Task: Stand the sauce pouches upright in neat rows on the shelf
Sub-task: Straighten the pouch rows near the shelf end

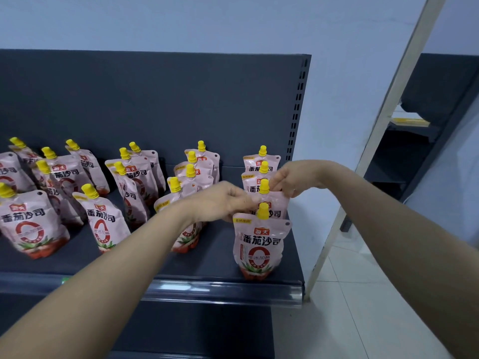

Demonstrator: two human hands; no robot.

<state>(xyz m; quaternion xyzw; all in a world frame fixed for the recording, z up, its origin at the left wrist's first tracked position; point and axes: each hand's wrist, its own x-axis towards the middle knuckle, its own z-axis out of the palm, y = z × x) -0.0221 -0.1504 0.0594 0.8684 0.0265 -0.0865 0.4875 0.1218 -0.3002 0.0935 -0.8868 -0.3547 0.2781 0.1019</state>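
Pink sauce pouches with yellow caps stand on a dark grey shelf [212,263]. At the right end they form one upright row running front to back. The front pouch [259,244] stands free near the shelf lip. Right behind it is a second pouch [276,203]. My right hand [293,178] pinches that pouch's top right corner beside its yellow cap. My left hand [228,200] grips its left edge, and hides that side of it. Further left, other rows of pouches [134,182] stand less evenly, several leaning.
The shelf's back panel [155,104] rises behind the pouches, with a slotted upright [298,99] at its right end. A price rail [223,288] runs along the front lip. A pale slanted post [383,120] and tiled floor [350,294] lie to the right.
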